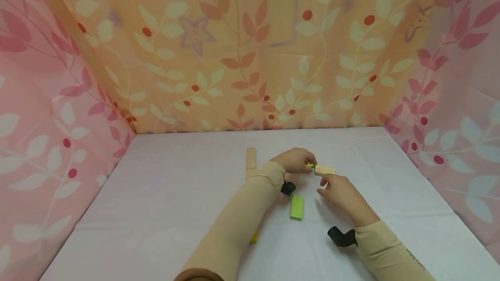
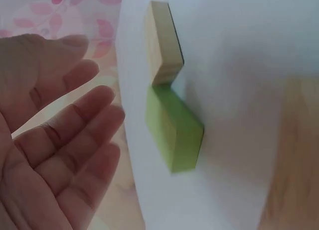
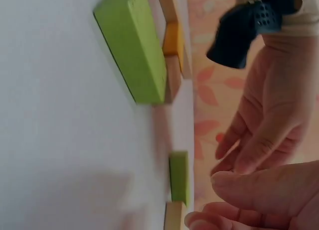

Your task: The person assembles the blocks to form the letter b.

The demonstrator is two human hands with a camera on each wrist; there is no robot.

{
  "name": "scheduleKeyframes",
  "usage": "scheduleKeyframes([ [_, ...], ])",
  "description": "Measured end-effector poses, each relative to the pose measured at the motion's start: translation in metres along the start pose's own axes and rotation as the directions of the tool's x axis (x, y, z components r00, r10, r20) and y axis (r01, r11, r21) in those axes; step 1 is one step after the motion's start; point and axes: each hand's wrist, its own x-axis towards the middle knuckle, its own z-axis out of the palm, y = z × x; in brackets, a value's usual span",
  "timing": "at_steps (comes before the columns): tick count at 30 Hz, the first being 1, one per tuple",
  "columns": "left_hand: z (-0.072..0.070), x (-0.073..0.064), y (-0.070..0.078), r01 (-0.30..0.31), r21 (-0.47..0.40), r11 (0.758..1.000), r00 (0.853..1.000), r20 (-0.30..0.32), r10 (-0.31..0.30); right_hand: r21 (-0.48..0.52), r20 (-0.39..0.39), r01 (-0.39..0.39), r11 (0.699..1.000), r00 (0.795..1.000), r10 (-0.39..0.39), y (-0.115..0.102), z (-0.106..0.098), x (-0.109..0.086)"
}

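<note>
Toward the back of the table a green block and a plain wooden block lie end to end. The left wrist view shows the green block meeting a corner of the wooden block. My left hand is over the green block's left side, its fingers loosely bent and holding nothing. Just in front of the wooden block is my right hand, thumb and fingers apart with nothing between them. In the right wrist view my right hand overlaps the left hand.
Nearer to me lies another green block. Behind the left forearm runs a line of wooden blocks, mostly hidden, with a yellow block peeking out. An orange block shows in the right wrist view. Patterned cloth surrounds the table.
</note>
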Motion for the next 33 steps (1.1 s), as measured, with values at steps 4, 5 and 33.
scheduleKeyframes([
  [4,0.006,0.011,0.004,-0.011,0.028,1.0,1.0,0.003,0.011,0.019,-0.036,-0.005,1.0,0.999,0.005,0.011,-0.012,-0.002],
  [5,0.008,0.014,0.005,-0.007,0.036,0.999,1.0,0.004,0.007,0.028,-0.042,-0.009,1.0,0.999,0.01,0.013,-0.016,-0.003],
  [33,0.027,0.041,0.029,0.15,0.071,0.986,0.987,0.041,-0.153,0.053,-0.117,-0.037,0.998,0.992,0.043,0.043,-0.032,-0.01],
])
